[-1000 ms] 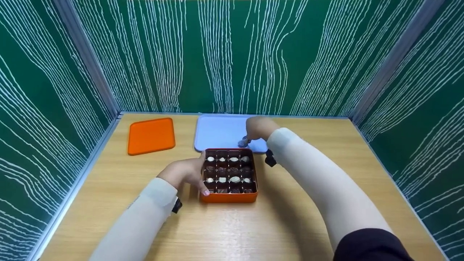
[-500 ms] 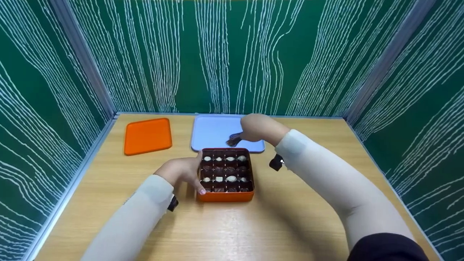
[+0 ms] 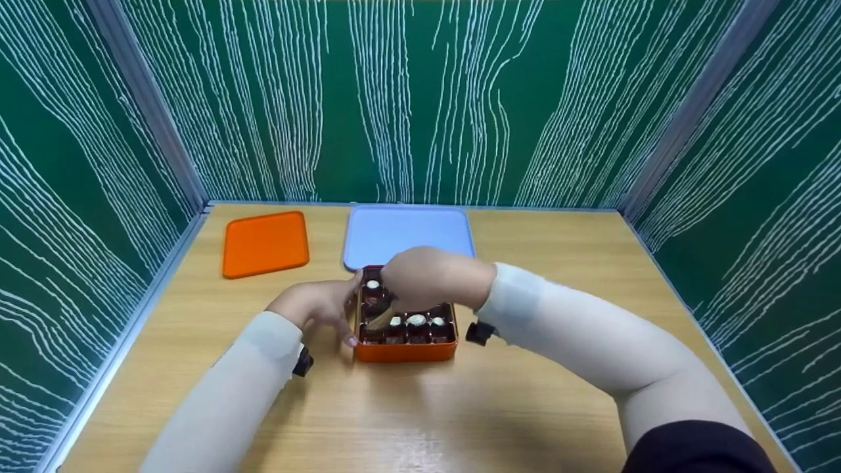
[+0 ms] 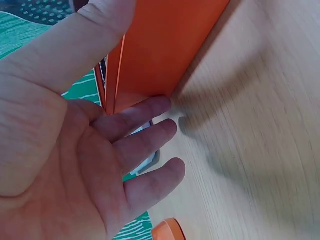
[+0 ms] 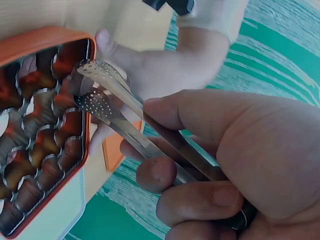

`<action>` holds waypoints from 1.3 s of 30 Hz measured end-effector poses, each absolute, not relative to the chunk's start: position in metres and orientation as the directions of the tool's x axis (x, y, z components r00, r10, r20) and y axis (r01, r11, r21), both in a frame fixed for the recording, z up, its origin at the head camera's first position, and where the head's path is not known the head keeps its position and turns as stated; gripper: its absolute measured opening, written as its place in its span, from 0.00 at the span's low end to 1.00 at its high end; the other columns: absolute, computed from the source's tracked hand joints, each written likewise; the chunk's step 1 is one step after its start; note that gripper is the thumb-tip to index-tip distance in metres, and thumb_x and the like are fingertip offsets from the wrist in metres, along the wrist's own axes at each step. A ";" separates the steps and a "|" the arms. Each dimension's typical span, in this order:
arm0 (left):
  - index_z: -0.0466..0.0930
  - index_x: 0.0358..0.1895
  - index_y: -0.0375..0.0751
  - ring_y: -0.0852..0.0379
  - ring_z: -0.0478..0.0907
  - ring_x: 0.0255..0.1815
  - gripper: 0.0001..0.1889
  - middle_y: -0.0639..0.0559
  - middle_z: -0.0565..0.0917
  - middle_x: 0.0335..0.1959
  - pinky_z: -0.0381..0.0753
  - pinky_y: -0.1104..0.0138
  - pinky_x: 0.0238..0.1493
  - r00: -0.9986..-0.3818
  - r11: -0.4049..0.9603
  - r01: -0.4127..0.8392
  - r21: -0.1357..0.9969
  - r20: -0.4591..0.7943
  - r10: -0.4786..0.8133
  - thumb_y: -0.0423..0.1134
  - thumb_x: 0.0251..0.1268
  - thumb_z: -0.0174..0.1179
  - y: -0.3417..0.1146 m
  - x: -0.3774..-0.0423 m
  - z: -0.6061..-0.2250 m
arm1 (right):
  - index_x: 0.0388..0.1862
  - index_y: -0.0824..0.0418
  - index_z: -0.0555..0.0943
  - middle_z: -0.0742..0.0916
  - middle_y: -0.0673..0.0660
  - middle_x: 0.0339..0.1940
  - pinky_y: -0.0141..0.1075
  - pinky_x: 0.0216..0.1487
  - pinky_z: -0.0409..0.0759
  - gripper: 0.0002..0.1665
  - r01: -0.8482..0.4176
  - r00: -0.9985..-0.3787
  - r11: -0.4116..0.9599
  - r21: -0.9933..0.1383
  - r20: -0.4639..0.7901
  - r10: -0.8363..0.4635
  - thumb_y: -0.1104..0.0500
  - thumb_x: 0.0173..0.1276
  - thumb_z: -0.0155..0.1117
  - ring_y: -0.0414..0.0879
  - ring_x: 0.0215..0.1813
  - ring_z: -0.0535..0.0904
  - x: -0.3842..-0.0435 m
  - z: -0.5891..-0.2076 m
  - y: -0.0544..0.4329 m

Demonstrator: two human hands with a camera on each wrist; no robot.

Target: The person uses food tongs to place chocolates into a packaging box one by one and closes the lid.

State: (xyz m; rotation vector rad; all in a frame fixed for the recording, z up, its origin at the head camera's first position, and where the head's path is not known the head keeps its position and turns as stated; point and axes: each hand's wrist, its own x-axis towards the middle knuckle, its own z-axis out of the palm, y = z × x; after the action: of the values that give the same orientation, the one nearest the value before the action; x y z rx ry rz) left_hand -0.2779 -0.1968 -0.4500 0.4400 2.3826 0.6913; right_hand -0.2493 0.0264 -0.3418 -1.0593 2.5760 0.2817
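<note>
An orange box (image 3: 404, 355) stands in the middle of the table, its dark divided insert filled with dark and white-topped chocolates (image 3: 416, 320). At the box's left wall, my left hand (image 3: 318, 303) has its thumb near the front corner and a finger near the back one. The left wrist view shows its other fingers (image 4: 145, 145) loosely extended by the orange wall. My right hand (image 3: 430, 279) is above the box and covers part of its back rows. It grips metal tongs (image 5: 131, 100) with perforated tips, which stand apart over the compartments at the left side.
A light blue tray (image 3: 407, 230) lies behind the box, partly hidden by the right hand. To its left is an orange square lid-like tray (image 3: 265, 244). Green panels with white lines (image 3: 420, 98) enclose the wooden table (image 3: 545, 243) at the back and sides.
My right hand has come from over the blue tray toward the front, bringing the tongs over the box. The left hand stays at the box's left side.
</note>
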 end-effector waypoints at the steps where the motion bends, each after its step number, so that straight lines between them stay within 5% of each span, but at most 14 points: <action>1: 0.24 0.95 0.48 0.33 0.47 0.97 0.84 0.36 0.49 0.96 0.43 0.39 0.97 -0.758 0.808 0.138 0.573 -0.464 0.459 0.37 0.50 0.91 -0.197 -0.278 -0.450 | 0.38 0.60 0.89 0.91 0.54 0.31 0.45 0.48 0.93 0.25 -0.717 -0.661 0.694 0.066 -0.382 -0.647 0.39 0.82 0.73 0.47 0.31 0.83 -0.247 -0.344 0.022; 8: 0.20 0.94 0.52 0.36 0.43 0.98 0.86 0.38 0.42 0.97 0.43 0.40 0.97 -0.751 0.794 0.081 0.602 -0.487 0.446 0.33 0.49 0.91 -0.194 -0.276 -0.452 | 0.51 0.60 0.93 0.94 0.55 0.42 0.46 0.59 0.93 0.32 -0.729 -0.652 0.675 0.114 -0.416 -0.634 0.32 0.77 0.76 0.49 0.41 0.87 -0.245 -0.349 0.000; 17: 0.23 0.95 0.56 0.34 0.49 0.97 0.86 0.44 0.40 0.98 0.46 0.38 0.97 -0.741 0.792 0.178 0.584 -0.449 0.499 0.34 0.50 0.92 -0.192 -0.276 -0.452 | 0.64 0.59 0.89 0.94 0.55 0.45 0.44 0.64 0.93 0.32 -0.761 -0.628 0.626 0.169 -0.433 -0.647 0.37 0.76 0.79 0.47 0.44 0.86 -0.239 -0.341 -0.011; 25: 0.24 0.96 0.54 0.38 0.47 0.97 0.86 0.45 0.29 0.98 0.46 0.42 0.98 -0.731 0.773 0.197 0.603 -0.435 0.526 0.32 0.49 0.92 -0.193 -0.276 -0.454 | 0.58 0.57 0.91 0.93 0.52 0.42 0.41 0.58 0.93 0.24 -0.737 -0.642 0.660 0.148 -0.459 -0.614 0.42 0.77 0.81 0.47 0.41 0.85 -0.239 -0.350 -0.018; 27: 0.24 0.96 0.53 0.40 0.51 0.96 0.85 0.46 0.32 0.99 0.50 0.42 0.97 -0.720 0.767 0.195 0.611 -0.442 0.535 0.33 0.51 0.92 -0.194 -0.276 -0.454 | 0.57 0.56 0.92 0.92 0.51 0.40 0.39 0.54 0.92 0.20 -0.736 -0.638 0.663 0.138 -0.471 -0.609 0.44 0.78 0.80 0.46 0.40 0.84 -0.239 -0.354 -0.022; 31: 0.46 0.97 0.52 0.43 0.67 0.88 0.72 0.48 0.56 0.96 0.63 0.40 0.93 -0.692 0.759 0.192 0.622 -0.463 0.554 0.35 0.54 0.91 -0.196 -0.279 -0.453 | 0.58 0.53 0.91 0.90 0.50 0.38 0.36 0.45 0.89 0.13 -0.717 -0.628 0.688 0.107 -0.526 -0.573 0.51 0.80 0.78 0.46 0.38 0.83 -0.240 -0.359 -0.031; 34: 0.73 0.85 0.52 0.45 0.77 0.77 0.52 0.50 0.78 0.82 0.70 0.39 0.89 -0.669 0.747 0.234 0.622 -0.454 0.588 0.36 0.56 0.90 -0.198 -0.282 -0.453 | 0.59 0.49 0.91 0.88 0.50 0.39 0.35 0.41 0.87 0.11 -0.707 -0.627 0.699 0.109 -0.553 -0.548 0.53 0.81 0.77 0.47 0.40 0.83 -0.240 -0.361 -0.036; 39: 0.87 0.67 0.58 0.48 0.80 0.71 0.33 0.55 0.86 0.71 0.75 0.41 0.85 -0.648 0.726 0.305 0.616 -0.424 0.633 0.37 0.58 0.89 -0.199 -0.284 -0.454 | 0.56 0.46 0.92 0.87 0.50 0.42 0.36 0.42 0.87 0.10 -0.710 -0.630 0.694 0.118 -0.547 -0.551 0.50 0.80 0.78 0.48 0.44 0.82 -0.239 -0.359 -0.038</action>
State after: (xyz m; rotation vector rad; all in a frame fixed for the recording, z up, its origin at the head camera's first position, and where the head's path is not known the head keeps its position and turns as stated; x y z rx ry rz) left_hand -0.2842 -0.1985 -0.4541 0.7062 2.2881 0.6678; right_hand -0.2385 -0.0376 -0.3588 -0.9708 2.4271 0.4474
